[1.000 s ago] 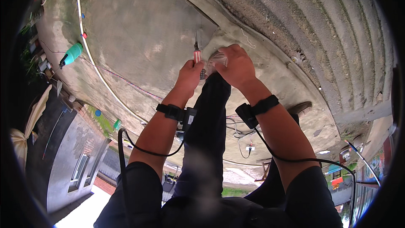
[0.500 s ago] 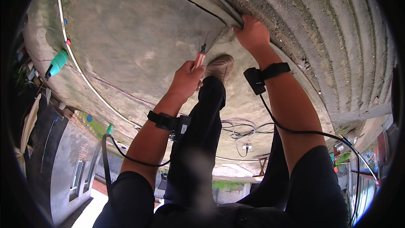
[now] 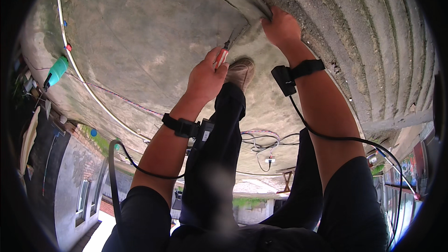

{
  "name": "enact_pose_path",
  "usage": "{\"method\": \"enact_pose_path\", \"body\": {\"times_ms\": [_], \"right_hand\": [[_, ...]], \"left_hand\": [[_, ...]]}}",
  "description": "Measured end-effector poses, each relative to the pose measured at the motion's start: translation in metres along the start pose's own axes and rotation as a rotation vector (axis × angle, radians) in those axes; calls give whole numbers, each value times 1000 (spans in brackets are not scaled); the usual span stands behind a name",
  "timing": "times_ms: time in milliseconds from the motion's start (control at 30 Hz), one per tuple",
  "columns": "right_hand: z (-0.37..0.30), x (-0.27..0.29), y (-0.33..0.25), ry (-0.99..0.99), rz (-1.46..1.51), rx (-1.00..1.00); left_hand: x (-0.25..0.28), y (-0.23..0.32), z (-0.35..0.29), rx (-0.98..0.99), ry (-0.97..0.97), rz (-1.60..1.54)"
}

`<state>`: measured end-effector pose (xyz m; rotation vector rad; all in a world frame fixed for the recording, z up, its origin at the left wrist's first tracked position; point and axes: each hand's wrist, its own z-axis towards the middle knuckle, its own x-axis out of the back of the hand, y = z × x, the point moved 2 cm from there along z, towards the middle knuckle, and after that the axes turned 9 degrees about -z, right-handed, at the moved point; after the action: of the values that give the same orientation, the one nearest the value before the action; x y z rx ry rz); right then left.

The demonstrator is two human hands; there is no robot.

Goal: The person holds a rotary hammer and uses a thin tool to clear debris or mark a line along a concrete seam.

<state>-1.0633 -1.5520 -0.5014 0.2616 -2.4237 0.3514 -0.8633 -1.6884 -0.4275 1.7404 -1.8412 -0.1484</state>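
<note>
My left hand [image 3: 207, 75] is closed around a hand tool [image 3: 221, 58] with a red-and-white handle, a dark collar and a thin metal end pointing away from me. The exact kind of tool cannot be made out. Farther off to the right, my right hand [image 3: 283, 27] is wrapped round a grey cable or hose [image 3: 256, 1] that runs up along the edge of the concrete. The tool's tip is apart from the right hand. My brown shoe [image 3: 241, 71] stands on the concrete just beside the left hand.
Ridged grey ground [image 3: 354, 32] borders the concrete [image 3: 135, 32] on the right. A green power tool [image 3: 58, 71] lies at the far left beside a long white hose [image 3: 88, 86]. Loose dark cables [image 3: 261, 143] and a white power socket [image 3: 269, 160] lie between my legs.
My left hand and its tool have shifted slightly away from me, with the wrist turned. My right hand, still on the grey cable or hose, has moved slightly upward in view.
</note>
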Motion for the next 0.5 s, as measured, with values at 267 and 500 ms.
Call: {"method": "enact_pose_path", "body": {"times_ms": [267,500], "right_hand": [[0,-8,5,114,44,49],[-4,-13,-3,118,-14,49]], "left_hand": [[-2,15,8,-89,5,8],[4,33,22,-66,5,124]]}}
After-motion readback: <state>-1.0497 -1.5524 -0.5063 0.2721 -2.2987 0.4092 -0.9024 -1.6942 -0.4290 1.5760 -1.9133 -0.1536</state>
